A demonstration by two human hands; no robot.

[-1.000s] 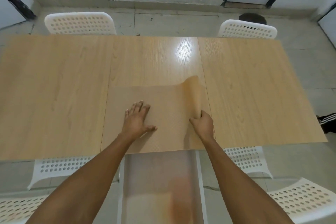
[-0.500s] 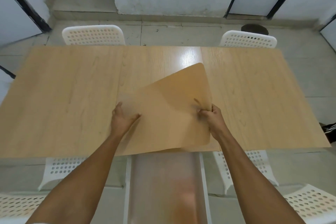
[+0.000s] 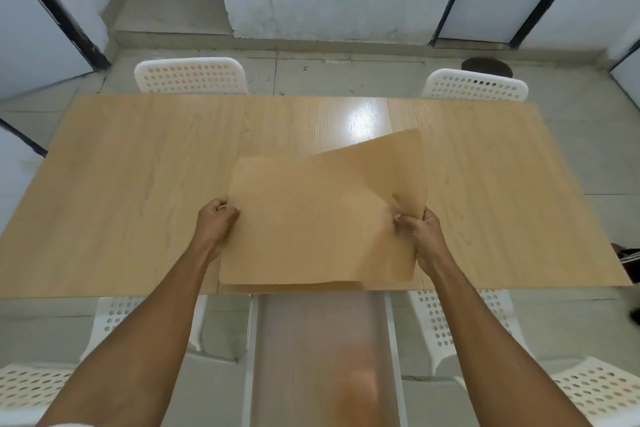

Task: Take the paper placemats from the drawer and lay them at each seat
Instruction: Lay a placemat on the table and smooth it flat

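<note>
The wooden worktop (image 3: 138,191) has no placemat laid at any seat, so the laying is all left to do. At its near edge, by the open drawer (image 3: 311,350), lies a placemat stack (image 3: 263,287). Above it the top placemat (image 3: 322,215) is lifted, the left hand (image 3: 216,222) and right hand (image 3: 420,234) pinching its side edges with curled fingers.

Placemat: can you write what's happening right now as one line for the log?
step: lifting top placemat off stack | left hand: pinches left edge | right hand: pinches right edge | table: no mat at any seat
</note>
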